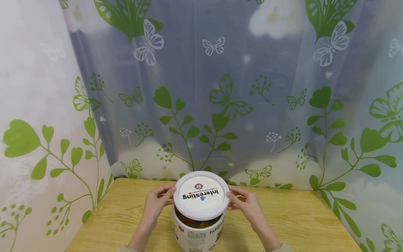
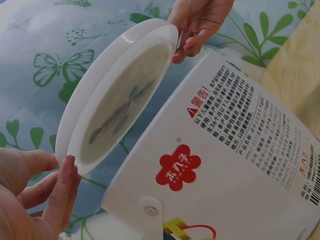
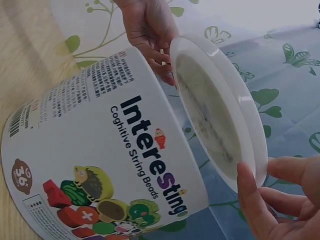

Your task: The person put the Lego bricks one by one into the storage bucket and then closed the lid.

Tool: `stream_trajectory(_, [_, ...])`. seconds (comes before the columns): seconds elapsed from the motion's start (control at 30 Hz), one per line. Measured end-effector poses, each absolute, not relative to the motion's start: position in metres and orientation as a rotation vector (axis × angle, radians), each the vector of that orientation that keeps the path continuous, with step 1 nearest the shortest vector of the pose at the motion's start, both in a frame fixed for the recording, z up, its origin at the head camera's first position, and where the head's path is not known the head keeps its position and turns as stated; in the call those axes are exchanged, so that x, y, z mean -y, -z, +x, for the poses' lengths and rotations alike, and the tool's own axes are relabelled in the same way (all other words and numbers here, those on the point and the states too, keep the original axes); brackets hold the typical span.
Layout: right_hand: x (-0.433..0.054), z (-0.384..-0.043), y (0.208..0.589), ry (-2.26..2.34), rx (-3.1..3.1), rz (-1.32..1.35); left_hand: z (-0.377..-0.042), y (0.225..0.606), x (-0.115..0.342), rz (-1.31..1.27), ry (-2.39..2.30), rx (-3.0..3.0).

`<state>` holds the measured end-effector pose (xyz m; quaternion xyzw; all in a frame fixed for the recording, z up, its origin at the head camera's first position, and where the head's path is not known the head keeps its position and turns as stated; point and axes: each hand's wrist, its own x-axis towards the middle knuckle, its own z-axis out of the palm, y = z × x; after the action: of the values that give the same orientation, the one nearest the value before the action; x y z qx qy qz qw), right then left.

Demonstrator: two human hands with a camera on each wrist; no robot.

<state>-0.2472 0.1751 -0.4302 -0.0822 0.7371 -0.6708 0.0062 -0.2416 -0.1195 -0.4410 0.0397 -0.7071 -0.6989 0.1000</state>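
A round white lid [image 1: 201, 206] with a printed "Interesting" label is held between both hands, raised above a white bucket [image 1: 197, 238]. My left hand [image 1: 158, 201] pinches the lid's left rim between thumb and fingers. On the opposite side my right hand [image 1: 246, 204] pinches the right rim in the same way. Both wrist views show a gap between the lid [image 2: 117, 95] and the bucket's mouth, the lid tilted over it. Dark and coloured contents [image 1: 201, 223] peek out under the lid's near edge. Pictures of string beads [image 3: 102, 205] are printed on the bucket's wall.
The bucket stands on a light wooden table [image 1: 126, 203] near its front. Behind the table hangs a blue-grey curtain [image 1: 195, 87] with green leaves and butterflies, and similar patterned cloth [image 1: 41, 105] covers both sides. A handle rivet [image 2: 150, 211] sits on the bucket's side.
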Motion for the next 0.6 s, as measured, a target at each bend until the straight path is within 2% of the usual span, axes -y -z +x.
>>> stream_trajectory(0.6, [-0.170, -0.237, 0.458, 1.895, -2.585, -0.298, -0.238, 0.466, 0.127, 0.210, 2.032, 2.189])
